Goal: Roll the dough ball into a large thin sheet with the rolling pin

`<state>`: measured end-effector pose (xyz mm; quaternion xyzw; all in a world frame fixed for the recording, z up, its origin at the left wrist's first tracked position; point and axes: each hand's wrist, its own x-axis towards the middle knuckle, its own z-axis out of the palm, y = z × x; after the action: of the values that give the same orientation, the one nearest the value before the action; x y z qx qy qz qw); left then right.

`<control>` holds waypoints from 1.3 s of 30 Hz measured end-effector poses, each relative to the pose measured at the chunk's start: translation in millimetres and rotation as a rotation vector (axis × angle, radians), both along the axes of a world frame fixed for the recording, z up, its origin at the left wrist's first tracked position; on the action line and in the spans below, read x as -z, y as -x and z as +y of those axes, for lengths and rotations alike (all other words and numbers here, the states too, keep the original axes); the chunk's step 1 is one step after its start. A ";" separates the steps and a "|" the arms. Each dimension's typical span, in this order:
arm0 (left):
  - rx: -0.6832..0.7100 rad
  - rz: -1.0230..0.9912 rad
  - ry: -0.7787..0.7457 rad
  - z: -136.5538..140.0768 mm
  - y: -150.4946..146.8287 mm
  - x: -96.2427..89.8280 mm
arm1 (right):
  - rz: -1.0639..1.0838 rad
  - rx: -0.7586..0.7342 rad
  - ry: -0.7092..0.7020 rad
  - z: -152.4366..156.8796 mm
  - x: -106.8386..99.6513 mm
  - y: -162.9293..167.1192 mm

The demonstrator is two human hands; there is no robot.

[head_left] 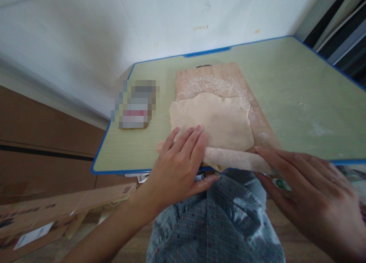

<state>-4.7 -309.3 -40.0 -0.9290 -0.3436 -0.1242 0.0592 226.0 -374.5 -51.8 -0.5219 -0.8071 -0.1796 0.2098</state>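
A flattened sheet of dough (213, 120) covers the middle of a wooden cutting board (206, 72) dusted with flour. Across the dough's near edge lies a floured rolling pin (237, 159). My left hand (181, 156) is laid over the pin's left part, fingers reaching onto the dough and thumb on the near side. The pin's right end is held in my right hand (309, 190), its fingers on top and thumb below. A little dough hangs past the near table edge under the pin. Both hands hide parts of the pin.
The board rests on a pale green table (303, 99) with blue edging, against a white wall (171, 23). To the left on the table is a pixelated, box-shaped item (135, 106). Cardboard boxes (85, 202) stand below left. Dark slatted objects (343, 34) are at the far right.
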 end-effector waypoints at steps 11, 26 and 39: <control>-0.012 -0.707 -0.093 -27.3 33.1 11.5 | -0.015 -0.009 -0.073 1.0 -8.0 -5.9; -0.111 -0.568 0.121 -25.7 -2.7 24.5 | 0.118 0.042 -0.108 -7.8 -1.3 -6.8; 0.127 -0.249 0.024 -33.2 21.4 27.8 | 0.074 0.198 -0.142 30.2 -8.2 -18.6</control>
<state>-26.1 -342.5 -67.8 -0.9269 -0.2903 -0.2377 -0.0032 244.6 -344.3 -43.7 -0.5893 -0.7285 -0.2367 0.2568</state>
